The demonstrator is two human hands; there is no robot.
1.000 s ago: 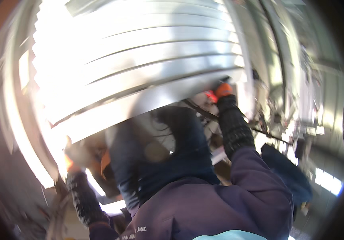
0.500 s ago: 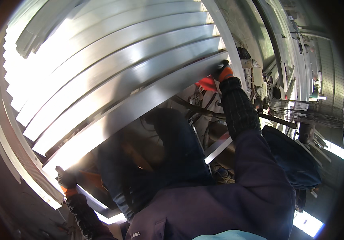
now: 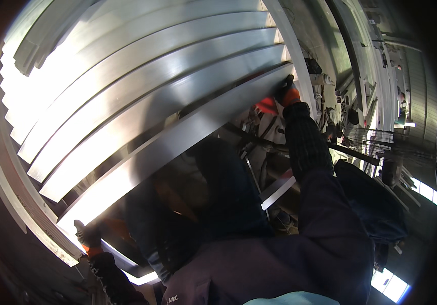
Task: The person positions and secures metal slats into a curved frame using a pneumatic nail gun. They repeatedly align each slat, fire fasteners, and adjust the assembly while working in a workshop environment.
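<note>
Since the frame half a second before, the near slat [image 3: 188, 136] had shifted toward the person, so the dark gap between it and the next slat had widened, most plainly along the left and middle. That long, flat metal slat lay across the front of the person's legs [image 3: 228, 183], slanting from the lower left to the upper right, with its left part shining brightly. The hands were wide apart, one at each end of it, both in dark gloves with orange cuffs. The right hand [image 3: 287, 94] was clamped on the slat's right end. The left hand [image 3: 87, 236] was at the left end with its thumb raised; its fingers were hidden, so I cannot tell whether they were closed around the metal.

Beyond lay a row of similar slats [image 3: 213, 61], set side by side and overlapping with glare at the left. A pale side rail [image 3: 298, 56] bordered them on the right, a thicker rail [image 3: 33, 218] on the left. One loose metal bar [image 3: 50, 38] lay over the far left. Just below the right hand was a red object [image 3: 266, 105], its kind unclear. Farther right, past the forearm, hung a dark cloth-like bundle [image 3: 368, 203].
</note>
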